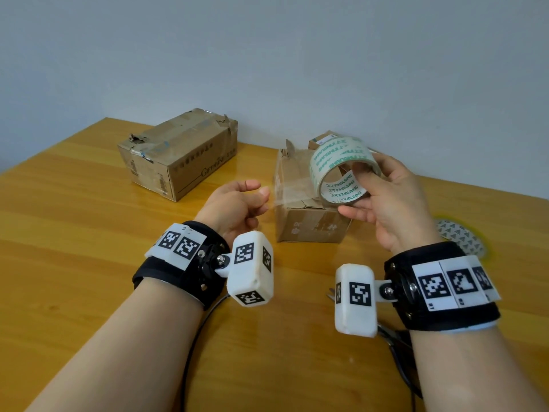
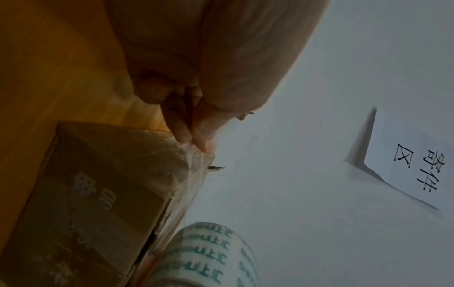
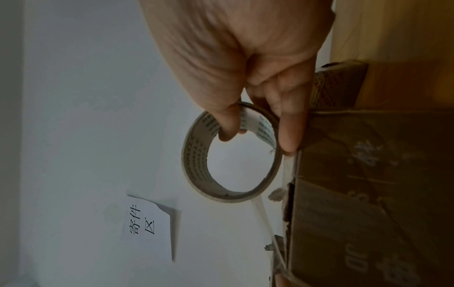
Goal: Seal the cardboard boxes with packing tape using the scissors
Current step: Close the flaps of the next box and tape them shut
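1. Left hand (image 1: 237, 203): fingers curled, thumb and forefinger pinching the free end of the clear tape strip (image 1: 292, 190), held just left of the near box's left top edge.
2. Right hand (image 1: 383, 200): wrapped on the packing tape roll (image 1: 341, 171), thumb inside the core in the right wrist view, fingers outside; roll raised above the right part of the box top.
3. Between the hands: strip stretched roughly left to right across the top of the near cardboard box (image 1: 309, 221), hanging just above the flaps rather than plainly stuck down; contact with the cardboard cannot be told.
4. Key relation, as a judgement: box directly below and slightly ahead of both hands, strip's long axis running across the torn top flaps. Lowering both ends together would lay it over the top. Left hand nearer the box's left edge, right hand nearer the right edge.
5. Scissors (image 1: 395, 337): mostly hidden under the right wrist at the near table edge, only dark handles and a metal tip showing; nearer the right hand, well behind the box.
6. Count: three cardboard boxes, namely the near one, a longer printed box (image 1: 181, 156) farther left and already taped, and a small box (image 1: 323, 139) peeking behind the roll. One tape roll in hand, one pair of scissors.
7. Farther out: a patterned round object (image 1: 460, 236) with a yellow rim on the wooden table (image 1: 74, 233) right of the right hand; a paper sign (image 3: 147, 223) on the wall.
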